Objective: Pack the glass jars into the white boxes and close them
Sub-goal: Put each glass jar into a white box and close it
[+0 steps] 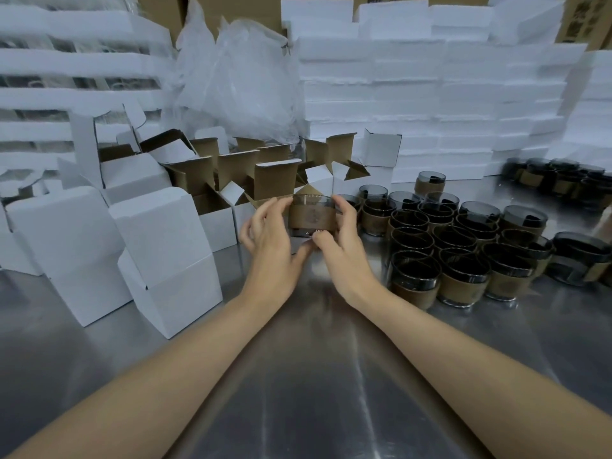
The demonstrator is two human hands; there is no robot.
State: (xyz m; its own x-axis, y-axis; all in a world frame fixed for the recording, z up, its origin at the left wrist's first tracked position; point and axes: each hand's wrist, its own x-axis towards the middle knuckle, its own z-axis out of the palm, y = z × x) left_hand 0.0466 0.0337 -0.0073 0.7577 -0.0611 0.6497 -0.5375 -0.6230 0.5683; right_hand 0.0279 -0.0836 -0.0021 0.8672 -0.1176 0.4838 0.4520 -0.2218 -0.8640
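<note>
A smoky glass jar (311, 215) with a brown paper band is held just above the steel table (314, 376), in front of the open white boxes (275, 180). My right hand (337, 240) grips the jar, fingers on its right side and thumb at its lower front. My left hand (268, 236) is at the jar's left side, fingers curved near its rim and thumb under its base. Several more banded jars (463, 246) stand grouped at the right. Two closed white boxes (165, 253) stand at the left.
Stacked white foam slabs (430, 94) wall off the back and right. Crumpled clear plastic (238, 77) sits behind the boxes. More jars (563, 180) stand far right. Foam trays (66, 77) pile up at the back left.
</note>
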